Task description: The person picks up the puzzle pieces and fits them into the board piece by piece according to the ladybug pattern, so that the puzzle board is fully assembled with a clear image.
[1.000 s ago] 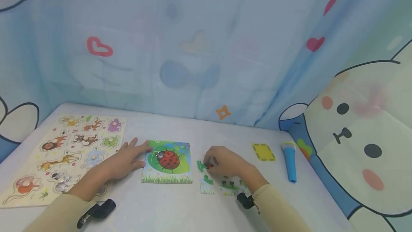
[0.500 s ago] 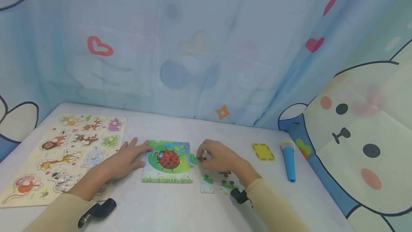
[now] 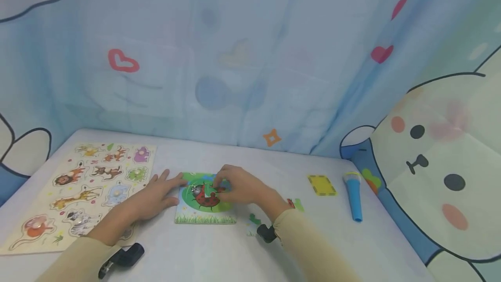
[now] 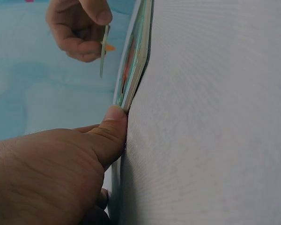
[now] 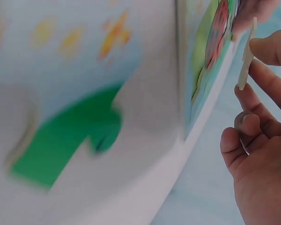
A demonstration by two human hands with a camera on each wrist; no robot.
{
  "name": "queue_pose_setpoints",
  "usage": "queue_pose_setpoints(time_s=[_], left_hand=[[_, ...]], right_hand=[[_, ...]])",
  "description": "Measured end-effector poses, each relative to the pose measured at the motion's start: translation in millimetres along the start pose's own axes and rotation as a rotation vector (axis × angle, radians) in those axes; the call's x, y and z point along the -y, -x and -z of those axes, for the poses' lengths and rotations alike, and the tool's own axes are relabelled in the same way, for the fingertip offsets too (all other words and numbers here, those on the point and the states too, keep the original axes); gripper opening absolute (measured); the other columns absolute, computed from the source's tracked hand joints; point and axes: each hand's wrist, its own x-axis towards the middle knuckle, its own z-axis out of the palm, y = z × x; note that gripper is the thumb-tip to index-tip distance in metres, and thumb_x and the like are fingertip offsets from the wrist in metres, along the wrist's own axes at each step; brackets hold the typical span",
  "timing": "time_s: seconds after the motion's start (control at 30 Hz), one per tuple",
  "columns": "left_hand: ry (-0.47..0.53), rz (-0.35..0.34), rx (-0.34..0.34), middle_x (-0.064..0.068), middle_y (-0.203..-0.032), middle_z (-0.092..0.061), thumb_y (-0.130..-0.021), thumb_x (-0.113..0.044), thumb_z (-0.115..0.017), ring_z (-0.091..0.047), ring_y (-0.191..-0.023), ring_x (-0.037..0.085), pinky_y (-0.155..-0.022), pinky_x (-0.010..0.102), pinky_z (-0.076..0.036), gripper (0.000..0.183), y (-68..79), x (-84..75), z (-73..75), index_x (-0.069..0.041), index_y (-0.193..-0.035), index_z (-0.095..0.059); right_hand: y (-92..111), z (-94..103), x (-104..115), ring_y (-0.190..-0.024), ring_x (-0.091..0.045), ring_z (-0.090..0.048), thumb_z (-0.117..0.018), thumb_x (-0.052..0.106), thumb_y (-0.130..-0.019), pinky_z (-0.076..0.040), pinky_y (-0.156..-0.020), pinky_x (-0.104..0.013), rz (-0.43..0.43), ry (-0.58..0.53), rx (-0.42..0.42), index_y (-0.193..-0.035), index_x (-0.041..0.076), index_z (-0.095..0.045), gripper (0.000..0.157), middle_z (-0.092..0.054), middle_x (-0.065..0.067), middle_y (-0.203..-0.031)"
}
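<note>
A square ladybug puzzle board (image 3: 205, 219) lies flat at the middle of the table. My left hand (image 3: 156, 198) rests against its left side, fingers spread, and the left wrist view shows the thumb (image 4: 113, 123) touching the board's edge. Above the board, my right hand (image 3: 244, 187) pinches a thin puzzle piece (image 5: 246, 61) between thumb and fingers. The left wrist view shows this piece upright and apart from the board. Loose puzzle pieces lie right of the board, among them a green and white one (image 3: 252, 225); the right forearm hides some of them.
A large animal peg board (image 3: 84, 193) lies at the left, partly under my left forearm. Toward the right are a yellow square card (image 3: 322, 185) and a blue toy microphone (image 3: 354, 197). A patterned curtain (image 3: 176, 77) hangs behind the table.
My right hand has lifted the puzzle piece from beside the loose ones and carried it left, over the board. The left hand has stayed at the board's left side.
</note>
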Motion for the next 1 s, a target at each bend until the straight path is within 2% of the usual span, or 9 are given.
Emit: queue_pose_setpoints(time_s=[0.23, 0.37, 0.57, 1.0], left_hand=[[-0.005, -0.009, 0.013, 0.023, -0.154, -0.030, -0.096, -0.015, -0.061, -0.004, -0.141, 0.054, -0.112, 0.066, -0.001, 0.049, -2.8, -2.2, 0.9, -0.004, -0.143, -0.047], [-0.012, -0.025, 0.016, 0.023, -0.154, -0.030, -0.097, -0.017, -0.060, -0.005, -0.141, 0.054, -0.112, 0.066, -0.002, 0.049, -6.4, -4.8, 1.1, -0.005, -0.143, -0.047], [-0.023, -0.009, 0.019, 0.021, -0.154, -0.030, -0.097, -0.019, -0.060, -0.005, -0.142, 0.052, -0.113, 0.065, -0.003, 0.049, -9.0, -6.0, -0.4, -0.007, -0.143, -0.047], [-0.027, 0.003, 0.007, 0.023, -0.154, -0.030, -0.096, -0.016, -0.062, -0.005, -0.141, 0.054, -0.111, 0.068, -0.003, 0.051, -2.0, -1.0, 1.2, -0.005, -0.143, -0.047]], right_hand=[[-16.2, -5.7, 16.0, -0.093, -0.011, -0.057, -0.068, 0.018, -0.082, -0.049, -0.081, -0.022, 0.037, 0.033, 0.043, -0.102, 0.020, -0.073, 0.021, -0.059, 0.010, -0.102], [-21.8, -7.2, 17.4, -0.088, -0.008, -0.056, -0.070, 0.019, -0.081, -0.048, -0.077, -0.019, 0.039, 0.055, 0.060, -0.102, 0.019, -0.075, 0.022, -0.060, 0.010, -0.099], [-27.3, -10.5, 19.5, -0.082, -0.007, -0.053, -0.071, 0.018, -0.081, -0.048, -0.071, -0.018, 0.047, 0.071, 0.086, -0.102, 0.018, -0.075, 0.021, -0.059, 0.011, -0.094], [-40.6, -21.6, 30.8, -0.075, -0.005, -0.051, -0.071, 0.021, -0.083, -0.046, -0.060, -0.018, 0.031, 0.080, 0.112, -0.106, 0.019, -0.074, 0.023, -0.057, 0.010, -0.086]])
